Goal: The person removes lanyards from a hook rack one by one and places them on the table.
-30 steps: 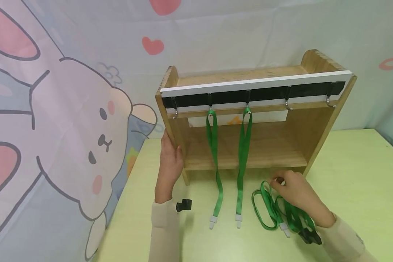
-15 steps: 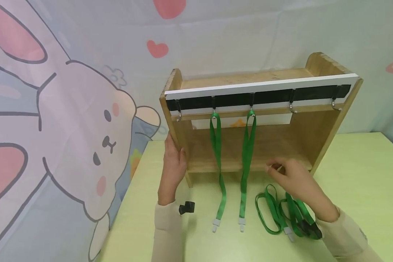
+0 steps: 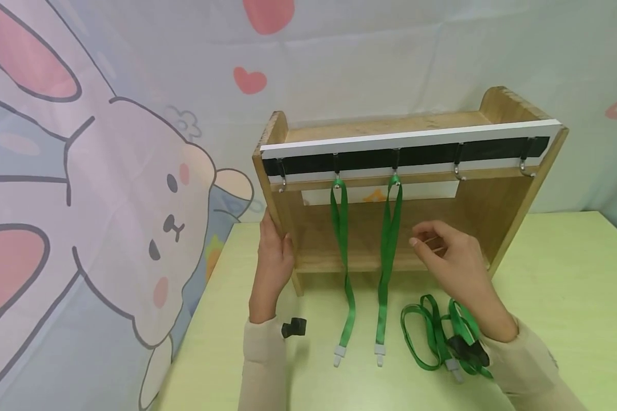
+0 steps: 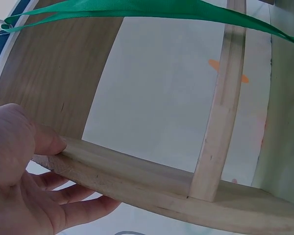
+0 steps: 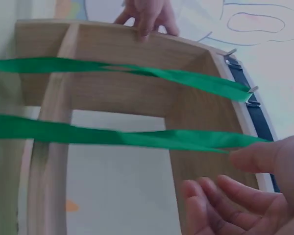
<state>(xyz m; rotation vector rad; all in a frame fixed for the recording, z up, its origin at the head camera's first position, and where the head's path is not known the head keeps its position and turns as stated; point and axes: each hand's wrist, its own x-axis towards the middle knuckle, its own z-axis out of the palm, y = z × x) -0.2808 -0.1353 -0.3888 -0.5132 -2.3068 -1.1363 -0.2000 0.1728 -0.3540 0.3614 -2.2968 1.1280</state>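
Note:
My left hand (image 3: 272, 257) grips the left side panel of a wooden shelf (image 3: 365, 228), thumb on one face and fingers behind in the left wrist view. My right hand (image 3: 455, 257) is raised before the shelf's right half, fingers loosely bent, thumb apart, holding nothing. Two green lanyards (image 3: 389, 240) hang by their loops from the second and third hooks, white clips downward. In the right wrist view, my right thumb overlaps the nearer lanyard (image 5: 98, 134). More green lanyards (image 3: 432, 328) lie coiled on the table below my right hand, partly hidden by the wrist and sleeve.
A black strip (image 3: 427, 157) on a white board bears several metal hooks along the shelf's top front. The left end hook (image 3: 283, 181) and the two right hooks hold nothing. A patterned cloth (image 3: 380, 63) hangs behind the pale green table (image 3: 560, 285).
My right hand has risen from the coiled lanyards to in front of the shelf, its fingers parting a little. The left hand keeps its place on the side panel. The head view has shifted slightly.

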